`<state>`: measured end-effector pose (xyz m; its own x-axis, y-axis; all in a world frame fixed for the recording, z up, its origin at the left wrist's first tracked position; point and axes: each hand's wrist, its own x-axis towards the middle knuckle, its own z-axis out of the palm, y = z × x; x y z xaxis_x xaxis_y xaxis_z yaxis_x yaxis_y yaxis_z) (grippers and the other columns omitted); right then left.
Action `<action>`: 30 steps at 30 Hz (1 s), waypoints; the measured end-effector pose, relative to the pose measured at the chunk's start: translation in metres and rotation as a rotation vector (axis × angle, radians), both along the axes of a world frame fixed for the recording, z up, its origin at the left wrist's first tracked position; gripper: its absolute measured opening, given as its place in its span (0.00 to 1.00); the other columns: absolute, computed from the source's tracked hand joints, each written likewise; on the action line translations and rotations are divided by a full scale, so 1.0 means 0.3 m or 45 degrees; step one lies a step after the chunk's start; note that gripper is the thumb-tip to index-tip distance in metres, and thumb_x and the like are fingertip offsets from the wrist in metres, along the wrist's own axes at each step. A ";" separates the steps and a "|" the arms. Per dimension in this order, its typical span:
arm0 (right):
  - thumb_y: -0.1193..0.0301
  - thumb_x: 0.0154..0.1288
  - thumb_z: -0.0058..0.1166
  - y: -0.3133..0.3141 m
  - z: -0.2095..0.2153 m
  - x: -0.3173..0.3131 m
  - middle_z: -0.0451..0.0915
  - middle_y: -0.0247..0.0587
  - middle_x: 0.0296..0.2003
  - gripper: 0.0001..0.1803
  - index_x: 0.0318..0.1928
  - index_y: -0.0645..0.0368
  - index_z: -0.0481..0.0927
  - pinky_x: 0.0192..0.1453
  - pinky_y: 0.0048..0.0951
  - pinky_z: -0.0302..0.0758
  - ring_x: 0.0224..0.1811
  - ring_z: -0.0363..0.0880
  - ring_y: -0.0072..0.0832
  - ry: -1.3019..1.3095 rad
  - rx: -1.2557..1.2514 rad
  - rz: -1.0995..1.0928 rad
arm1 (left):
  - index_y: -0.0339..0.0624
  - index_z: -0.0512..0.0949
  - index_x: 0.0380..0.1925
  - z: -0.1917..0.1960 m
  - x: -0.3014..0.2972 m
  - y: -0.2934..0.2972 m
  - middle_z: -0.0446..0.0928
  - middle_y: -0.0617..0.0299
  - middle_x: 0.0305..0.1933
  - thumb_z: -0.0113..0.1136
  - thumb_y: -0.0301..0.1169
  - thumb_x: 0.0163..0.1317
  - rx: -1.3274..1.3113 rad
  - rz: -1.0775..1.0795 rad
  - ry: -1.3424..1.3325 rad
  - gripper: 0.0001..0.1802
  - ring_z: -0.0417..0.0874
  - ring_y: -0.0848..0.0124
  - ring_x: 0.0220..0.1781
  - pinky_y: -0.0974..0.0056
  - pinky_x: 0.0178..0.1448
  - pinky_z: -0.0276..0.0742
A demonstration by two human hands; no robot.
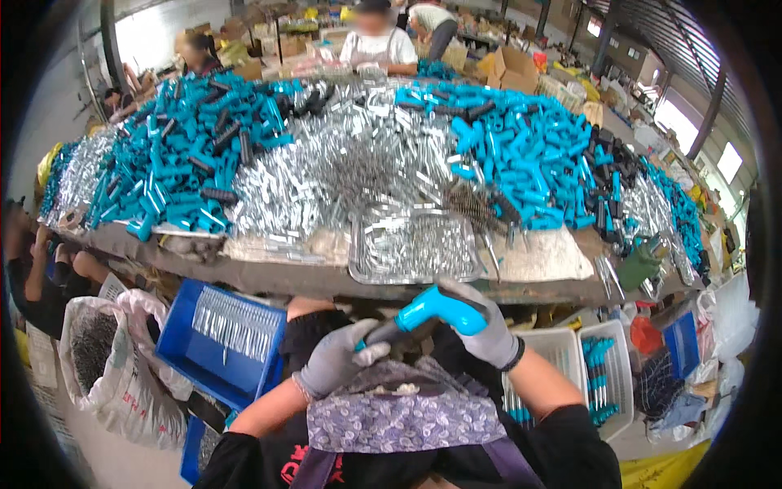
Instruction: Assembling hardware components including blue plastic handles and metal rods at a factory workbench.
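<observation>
My right hand, in a grey glove, grips a blue plastic handle with a bent shape, held over my lap. My left hand, also grey-gloved, pinches the dark narrow end that sticks out of the handle toward the left. Both hands meet just below the table's front edge. Under them lies a patterned purple apron across my lap.
A metal tray of small silvery parts sits at the table's front edge. Heaps of blue handles, black grips and metal pieces cover the table. A blue crate stands at my left, white baskets at my right. Other people sit across.
</observation>
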<state>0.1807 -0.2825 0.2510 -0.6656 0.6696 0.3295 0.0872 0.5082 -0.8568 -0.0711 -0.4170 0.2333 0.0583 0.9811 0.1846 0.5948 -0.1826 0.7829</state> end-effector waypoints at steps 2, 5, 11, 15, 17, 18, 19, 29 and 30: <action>0.56 0.67 0.61 -0.046 0.120 -0.021 0.83 0.53 0.45 0.35 0.68 0.62 0.69 0.54 0.40 0.78 0.49 0.83 0.49 -0.382 0.273 -0.316 | 0.42 0.77 0.50 -0.006 0.003 -0.010 0.79 0.45 0.35 0.65 0.45 0.64 0.116 0.026 0.097 0.22 0.83 0.46 0.39 0.50 0.39 0.76; 0.49 0.67 0.59 0.003 0.074 0.012 0.82 0.50 0.34 0.34 0.64 0.59 0.75 0.44 0.44 0.77 0.39 0.82 0.52 -0.465 0.551 -0.332 | 0.41 0.76 0.51 0.014 0.007 0.002 0.80 0.47 0.35 0.66 0.46 0.63 0.103 -0.036 0.256 0.24 0.83 0.47 0.38 0.51 0.38 0.77; 0.50 0.79 0.38 0.031 0.158 0.044 0.76 0.58 0.60 0.29 0.57 0.63 0.79 0.70 0.44 0.65 0.65 0.73 0.48 0.310 0.209 0.154 | 0.39 0.74 0.62 0.022 -0.010 -0.022 0.80 0.52 0.43 0.62 0.43 0.70 -0.342 -0.222 -0.917 0.26 0.79 0.75 0.45 0.63 0.50 0.76; 0.65 0.76 0.42 0.044 0.219 -0.011 0.76 0.53 0.61 0.20 0.57 0.65 0.79 0.75 0.44 0.60 0.70 0.68 0.49 0.140 0.195 0.150 | 0.39 0.73 0.62 0.011 0.032 0.015 0.79 0.52 0.43 0.61 0.43 0.71 -0.353 -0.473 -0.043 0.26 0.80 0.70 0.45 0.63 0.52 0.76; 0.65 0.78 0.40 0.116 0.188 0.012 0.76 0.56 0.61 0.20 0.57 0.63 0.79 0.77 0.43 0.57 0.70 0.68 0.47 0.078 0.133 0.070 | 0.35 0.74 0.61 0.050 0.021 0.009 0.81 0.56 0.49 0.61 0.42 0.70 -0.373 -0.425 -0.466 0.26 0.81 0.69 0.50 0.63 0.55 0.76; 0.63 0.78 0.40 0.098 0.188 0.023 0.76 0.56 0.61 0.20 0.58 0.62 0.79 0.78 0.44 0.55 0.70 0.68 0.48 0.113 -0.007 0.118 | 0.34 0.74 0.61 0.038 -0.019 0.004 0.82 0.57 0.54 0.61 0.41 0.71 -0.304 -0.307 -0.748 0.26 0.82 0.70 0.55 0.63 0.60 0.76; 0.60 0.80 0.38 0.054 0.204 0.019 0.76 0.56 0.61 0.22 0.58 0.60 0.79 0.78 0.47 0.54 0.70 0.68 0.47 0.336 0.008 0.459 | 0.29 0.71 0.63 0.025 -0.046 -0.004 0.78 0.60 0.60 0.61 0.41 0.70 -0.407 -0.362 -1.174 0.30 0.77 0.71 0.61 0.63 0.68 0.70; 0.65 0.77 0.39 0.048 0.282 -0.021 0.78 0.57 0.59 0.20 0.57 0.62 0.79 0.77 0.54 0.53 0.70 0.68 0.53 0.271 0.350 0.630 | 0.40 0.76 0.57 0.019 -0.013 0.029 0.83 0.53 0.42 0.62 0.46 0.70 -0.339 -0.328 -0.659 0.25 0.82 0.72 0.45 0.61 0.51 0.77; 0.63 0.77 0.39 0.040 0.294 -0.044 0.78 0.57 0.58 0.21 0.56 0.63 0.80 0.77 0.52 0.54 0.69 0.69 0.52 0.209 0.349 0.585 | 0.41 0.76 0.57 0.004 0.015 0.045 0.83 0.52 0.42 0.61 0.47 0.70 -0.307 -0.439 -0.346 0.25 0.82 0.72 0.45 0.61 0.51 0.77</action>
